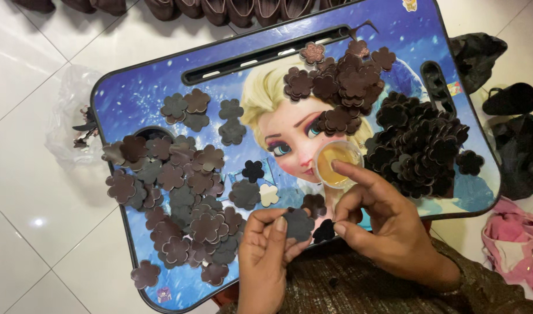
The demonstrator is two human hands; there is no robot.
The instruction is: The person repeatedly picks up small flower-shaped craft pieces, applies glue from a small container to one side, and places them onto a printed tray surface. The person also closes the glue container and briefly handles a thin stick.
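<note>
At the lower centre of the frame, our left hand (267, 256) pinches a dark flower-shaped cutout (298, 224) while our right hand (383, 224), fingers loosely curled, dips its forefinger into a small cup of amber glue (336, 163). Brown cutouts (182, 197) crowd the blue printed lap table (138, 93); white floor tiles (28, 192) lie open at left.

A glossy white tiled floor (28, 192) is seen across the left of the frame, with lamp light reflected at lower left. A blue printed tabletop (138, 99) fills the centre.
</note>
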